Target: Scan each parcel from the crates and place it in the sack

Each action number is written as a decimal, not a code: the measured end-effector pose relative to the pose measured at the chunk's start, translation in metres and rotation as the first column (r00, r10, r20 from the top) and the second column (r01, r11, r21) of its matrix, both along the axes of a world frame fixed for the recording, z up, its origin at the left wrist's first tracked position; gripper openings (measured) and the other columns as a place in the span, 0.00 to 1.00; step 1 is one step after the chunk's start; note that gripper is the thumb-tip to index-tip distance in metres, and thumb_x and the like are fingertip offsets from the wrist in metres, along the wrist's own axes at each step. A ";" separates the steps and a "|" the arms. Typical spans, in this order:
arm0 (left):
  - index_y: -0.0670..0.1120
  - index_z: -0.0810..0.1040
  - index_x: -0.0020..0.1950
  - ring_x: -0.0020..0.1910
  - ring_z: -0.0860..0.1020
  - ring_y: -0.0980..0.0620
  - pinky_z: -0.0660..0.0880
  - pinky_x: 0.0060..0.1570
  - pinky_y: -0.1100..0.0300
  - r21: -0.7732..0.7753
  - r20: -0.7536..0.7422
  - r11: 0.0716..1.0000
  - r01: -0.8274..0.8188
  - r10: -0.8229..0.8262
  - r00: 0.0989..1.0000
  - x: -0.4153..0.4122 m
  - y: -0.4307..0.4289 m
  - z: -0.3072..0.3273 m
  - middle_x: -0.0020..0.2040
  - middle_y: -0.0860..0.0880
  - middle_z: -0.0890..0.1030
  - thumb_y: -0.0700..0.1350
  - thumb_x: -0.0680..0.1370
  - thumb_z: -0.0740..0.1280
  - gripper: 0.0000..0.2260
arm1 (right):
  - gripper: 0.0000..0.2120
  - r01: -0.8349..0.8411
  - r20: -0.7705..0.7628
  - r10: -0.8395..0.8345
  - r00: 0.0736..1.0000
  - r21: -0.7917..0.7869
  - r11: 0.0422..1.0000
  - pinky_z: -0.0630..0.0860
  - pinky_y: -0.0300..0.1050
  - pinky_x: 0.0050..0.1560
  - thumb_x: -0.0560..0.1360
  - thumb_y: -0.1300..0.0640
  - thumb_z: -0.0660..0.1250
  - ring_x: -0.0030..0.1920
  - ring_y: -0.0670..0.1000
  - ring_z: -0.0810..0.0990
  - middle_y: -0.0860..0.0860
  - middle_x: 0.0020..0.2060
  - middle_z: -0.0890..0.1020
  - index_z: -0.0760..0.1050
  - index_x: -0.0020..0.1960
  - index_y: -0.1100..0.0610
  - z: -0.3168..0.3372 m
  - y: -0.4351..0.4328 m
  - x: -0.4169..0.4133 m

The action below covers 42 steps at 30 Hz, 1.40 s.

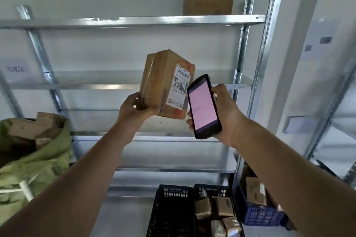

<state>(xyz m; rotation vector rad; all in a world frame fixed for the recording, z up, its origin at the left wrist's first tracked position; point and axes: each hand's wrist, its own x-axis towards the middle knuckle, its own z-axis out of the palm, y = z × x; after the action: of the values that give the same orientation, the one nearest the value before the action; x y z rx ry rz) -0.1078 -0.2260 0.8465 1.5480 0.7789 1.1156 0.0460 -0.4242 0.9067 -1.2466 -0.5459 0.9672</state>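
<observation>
The left hand (137, 108) holds a taped cardboard parcel (165, 84) up in front of the metal shelving (133, 22), its grip closed around the lower left corner, thumb on the near face. The right hand (224, 114) is wrapped around a handheld scanner (204, 107), whose top end sits just beside the parcel's white shipping label (181, 86). One hand carries the box by a corner, so it is probably light, and it looks stiff enough not to buckle. The glossy tape could be slick; a hold across the bare cardboard edges seems safer. The green sack (38, 159) waits at the left, the black crates (173, 211) below.
</observation>
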 end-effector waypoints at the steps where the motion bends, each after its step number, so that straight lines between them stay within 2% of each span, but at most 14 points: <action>1: 0.51 0.78 0.67 0.58 0.84 0.47 0.81 0.63 0.47 0.010 0.006 1.000 -0.011 0.010 1.000 -0.008 0.004 0.008 0.57 0.53 0.82 0.41 0.63 0.84 0.35 | 0.28 -0.015 -0.003 0.015 1.000 -0.003 1.000 0.79 0.54 0.48 0.86 0.38 0.51 0.36 0.61 0.80 0.60 0.36 0.83 0.81 0.57 0.58 0.008 0.002 -0.010; 5: 0.52 0.78 0.65 0.54 0.84 0.52 0.80 0.55 0.57 0.072 0.004 0.997 -0.037 0.037 0.999 -0.043 0.026 0.030 0.54 0.56 0.83 0.37 0.65 0.83 0.31 | 0.26 -0.087 -0.004 0.087 0.996 -0.009 0.996 0.79 0.55 0.48 0.85 0.40 0.53 0.36 0.61 0.80 0.59 0.36 0.83 0.82 0.54 0.59 0.027 0.015 -0.049; 9: 0.51 0.78 0.65 0.46 0.83 0.58 0.76 0.47 0.64 0.100 -0.017 0.995 -0.027 0.029 0.999 -0.088 0.059 0.041 0.50 0.57 0.83 0.31 0.70 0.78 0.28 | 0.27 -0.132 -0.043 0.131 0.990 -0.017 0.991 0.81 0.54 0.47 0.85 0.40 0.55 0.39 0.62 0.81 0.63 0.45 0.82 0.82 0.58 0.61 0.032 0.037 -0.096; 13: 0.50 0.80 0.66 0.41 0.82 0.63 0.76 0.45 0.67 0.104 -0.060 0.995 0.008 -0.002 0.998 -0.133 0.092 0.044 0.51 0.57 0.83 0.34 0.68 0.78 0.28 | 0.29 -0.173 -0.057 0.170 0.984 -0.059 0.983 0.83 0.54 0.47 0.84 0.38 0.57 0.39 0.62 0.83 0.65 0.48 0.83 0.82 0.61 0.62 0.027 0.057 -0.138; 15: 0.49 0.80 0.67 0.45 0.83 0.63 0.77 0.45 0.69 0.100 -0.091 0.995 0.025 -0.016 0.996 -0.152 0.105 0.046 0.53 0.55 0.84 0.36 0.69 0.79 0.27 | 0.28 -0.179 -0.070 0.175 0.982 -0.055 0.982 0.82 0.55 0.48 0.85 0.38 0.58 0.38 0.62 0.83 0.65 0.48 0.84 0.82 0.62 0.61 0.024 0.063 -0.155; 18: 0.49 0.79 0.68 0.56 0.83 0.53 0.78 0.54 0.61 0.077 -0.121 0.996 0.039 -0.029 0.992 -0.173 0.120 0.047 0.56 0.53 0.83 0.41 0.65 0.81 0.31 | 0.28 -0.181 -0.084 0.176 0.981 -0.053 0.982 0.81 0.57 0.50 0.85 0.38 0.58 0.39 0.63 0.84 0.65 0.48 0.85 0.82 0.64 0.60 0.022 0.069 -0.174; 20: 0.50 0.78 0.66 0.58 0.83 0.50 0.80 0.60 0.54 0.058 -0.142 0.998 0.036 -0.027 0.989 -0.183 0.128 0.046 0.57 0.53 0.83 0.42 0.64 0.82 0.31 | 0.28 -0.181 -0.080 0.176 0.981 -0.057 0.982 0.81 0.57 0.51 0.85 0.37 0.58 0.39 0.63 0.84 0.65 0.49 0.85 0.81 0.66 0.60 0.022 0.072 -0.183; 23: 0.51 0.78 0.65 0.59 0.83 0.47 0.80 0.66 0.46 0.037 -0.134 0.999 0.020 -0.015 0.991 -0.191 0.135 0.044 0.57 0.52 0.83 0.48 0.56 0.80 0.37 | 0.29 -0.183 -0.067 0.179 0.982 -0.065 0.981 0.82 0.57 0.51 0.85 0.37 0.58 0.41 0.64 0.84 0.66 0.49 0.85 0.81 0.67 0.60 0.024 0.073 -0.196; 24: 0.51 0.78 0.65 0.59 0.83 0.46 0.79 0.67 0.45 0.038 -0.134 0.999 0.023 -0.017 0.991 -0.192 0.135 0.044 0.57 0.53 0.83 0.48 0.56 0.81 0.37 | 0.29 -0.186 -0.061 0.182 0.981 -0.072 0.980 0.82 0.57 0.51 0.85 0.37 0.58 0.41 0.64 0.84 0.66 0.49 0.85 0.81 0.67 0.60 0.024 0.074 -0.198; 28: 0.50 0.76 0.68 0.60 0.82 0.47 0.78 0.69 0.44 0.044 -0.130 0.998 0.046 -0.040 0.991 -0.193 0.136 0.044 0.56 0.55 0.82 0.41 0.70 0.82 0.29 | 0.28 -0.192 -0.042 0.189 0.981 -0.085 0.978 0.81 0.57 0.51 0.85 0.37 0.57 0.41 0.64 0.84 0.66 0.49 0.84 0.83 0.63 0.60 0.028 0.074 -0.206; 33: 0.48 0.77 0.68 0.56 0.83 0.50 0.79 0.67 0.44 0.015 -0.066 0.999 0.034 -0.033 0.997 -0.194 0.136 0.045 0.54 0.54 0.82 0.38 0.66 0.82 0.32 | 0.28 -0.185 -0.039 0.182 0.982 -0.099 0.978 0.81 0.56 0.50 0.84 0.39 0.57 0.40 0.64 0.83 0.66 0.47 0.84 0.83 0.60 0.61 0.032 0.071 -0.213; 37: 0.50 0.78 0.65 0.58 0.84 0.45 0.79 0.67 0.44 -0.007 -0.018 1.000 0.030 -0.030 0.999 -0.193 0.137 0.045 0.55 0.51 0.83 0.51 0.50 0.79 0.43 | 0.27 -0.183 -0.025 0.181 0.983 -0.106 0.977 0.81 0.57 0.50 0.83 0.40 0.59 0.40 0.64 0.83 0.66 0.47 0.84 0.83 0.58 0.62 0.029 0.067 -0.214; 39: 0.50 0.78 0.66 0.59 0.83 0.45 0.79 0.67 0.44 -0.009 -0.016 0.999 0.043 -0.043 0.999 -0.193 0.137 0.044 0.55 0.51 0.83 0.49 0.51 0.80 0.41 | 0.26 -0.161 -0.015 0.161 0.987 -0.098 0.982 0.81 0.57 0.51 0.83 0.40 0.60 0.41 0.64 0.83 0.67 0.48 0.84 0.83 0.58 0.62 0.027 0.067 -0.213; 42: 0.51 0.79 0.63 0.57 0.83 0.47 0.79 0.66 0.43 -0.004 -0.024 1.000 0.023 -0.023 0.999 -0.190 0.140 0.039 0.54 0.53 0.82 0.42 0.65 0.84 0.29 | 0.28 -0.140 0.008 0.141 0.990 -0.059 0.988 0.81 0.58 0.52 0.84 0.40 0.58 0.41 0.64 0.82 0.67 0.49 0.84 0.82 0.63 0.62 0.020 0.075 -0.216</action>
<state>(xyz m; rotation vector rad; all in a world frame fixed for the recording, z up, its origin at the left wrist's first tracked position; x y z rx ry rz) -0.2980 -0.0860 0.8854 1.5664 0.7773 1.0799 -0.1698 -0.3491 0.9271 -1.2799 -0.6249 1.1011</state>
